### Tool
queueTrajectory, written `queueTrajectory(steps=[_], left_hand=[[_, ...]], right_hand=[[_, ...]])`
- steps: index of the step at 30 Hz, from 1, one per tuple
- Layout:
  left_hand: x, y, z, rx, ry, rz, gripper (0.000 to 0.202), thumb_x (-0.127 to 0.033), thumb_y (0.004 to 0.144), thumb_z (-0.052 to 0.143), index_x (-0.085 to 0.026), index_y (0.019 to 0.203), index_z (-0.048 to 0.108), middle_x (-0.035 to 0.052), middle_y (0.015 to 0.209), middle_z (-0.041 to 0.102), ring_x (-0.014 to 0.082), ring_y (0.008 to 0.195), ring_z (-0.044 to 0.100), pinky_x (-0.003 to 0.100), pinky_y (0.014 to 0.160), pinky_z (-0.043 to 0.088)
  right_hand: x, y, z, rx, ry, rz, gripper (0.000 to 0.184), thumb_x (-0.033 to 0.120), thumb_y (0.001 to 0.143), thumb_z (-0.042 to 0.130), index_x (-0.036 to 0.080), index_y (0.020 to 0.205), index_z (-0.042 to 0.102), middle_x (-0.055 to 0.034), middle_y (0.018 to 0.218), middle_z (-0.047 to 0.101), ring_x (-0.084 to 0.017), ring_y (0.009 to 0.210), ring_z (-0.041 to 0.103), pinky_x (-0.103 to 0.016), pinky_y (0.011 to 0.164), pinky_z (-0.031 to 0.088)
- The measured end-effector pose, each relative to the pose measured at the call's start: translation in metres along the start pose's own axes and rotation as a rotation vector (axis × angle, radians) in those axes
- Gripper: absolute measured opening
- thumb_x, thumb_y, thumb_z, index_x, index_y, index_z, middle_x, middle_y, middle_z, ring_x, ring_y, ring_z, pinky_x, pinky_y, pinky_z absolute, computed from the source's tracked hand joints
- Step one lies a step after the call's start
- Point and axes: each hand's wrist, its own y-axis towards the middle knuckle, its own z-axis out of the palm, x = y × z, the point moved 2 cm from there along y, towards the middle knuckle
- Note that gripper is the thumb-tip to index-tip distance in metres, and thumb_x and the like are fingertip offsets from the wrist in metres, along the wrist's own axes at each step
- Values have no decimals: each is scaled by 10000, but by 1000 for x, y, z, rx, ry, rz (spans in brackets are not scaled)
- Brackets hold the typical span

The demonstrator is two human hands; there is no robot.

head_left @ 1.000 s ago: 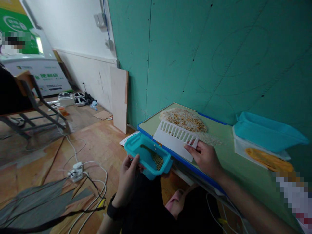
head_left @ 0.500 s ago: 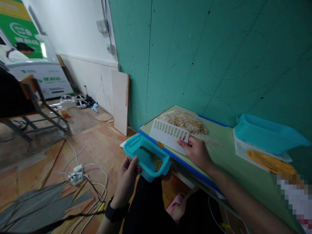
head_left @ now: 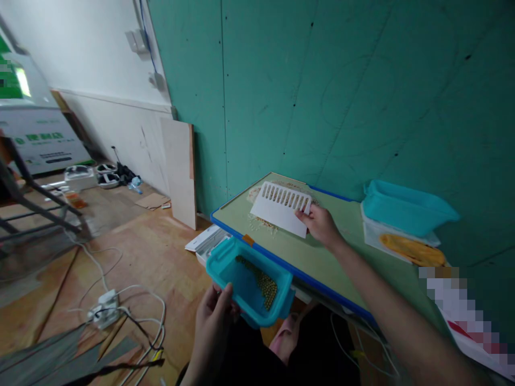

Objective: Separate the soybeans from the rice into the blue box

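My left hand (head_left: pixel 215 313) grips the near-left rim of a turquoise plastic container (head_left: pixel 237 289), held tilted just below the table's edge. Small greenish round beans (head_left: pixel 266 287) lie along its right side and bottom. In my right hand (head_left: pixel 317 222) is a white slotted plastic scraper (head_left: pixel 277 214), pinched by its right end, with its slots toward the wall. The scraper is over the pile of grains and beans on the table and hides most of it. Some loose pale grains (head_left: pixel 263 224) show along its near edge.
The green table (head_left: pixel 346 254) has a blue edge and stands against a green wall. At its right are a turquoise basin (head_left: pixel 410 206), a white tray (head_left: pixel 382 236) and a yellow cloth-like item (head_left: pixel 412 249). A power strip (head_left: pixel 105 310) with cables lies on the floor.
The scraper in my right hand has moved from the table's near edge onto the pile, which it now mostly covers. The view has swung right, and the container appears lower.
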Motion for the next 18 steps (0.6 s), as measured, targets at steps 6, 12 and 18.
queueTrajectory(steps=[6, 12, 18], left_hand=[[14, -16, 12, 27, -12, -111, 339, -437, 715, 770, -202, 682, 528, -64, 477, 534, 84, 400, 463, 192, 409, 344], [31, -26, 25, -37, -46, -91, 393, -428, 686, 793, -204, 643, 473, -80, 447, 506, 67, 379, 436, 169, 402, 321], [31, -27, 29, -75, -17, -15, 392, -431, 660, 808, -203, 632, 491, -68, 450, 524, 87, 397, 466, 187, 413, 372]], right_hand=[[-10, 5, -15, 27, 97, 103, 403, 529, 694, 687, 156, 841, 638, -66, 700, 697, -224, 623, 658, -289, 476, 501], [-17, -2, -44, 44, 166, 215, 377, 472, 653, 740, 150, 814, 627, -40, 669, 679, -200, 547, 635, -283, 433, 497], [-23, -3, -60, 31, 178, 268, 302, 399, 671, 740, 151, 812, 639, -26, 657, 676, -166, 510, 611, -248, 411, 476]])
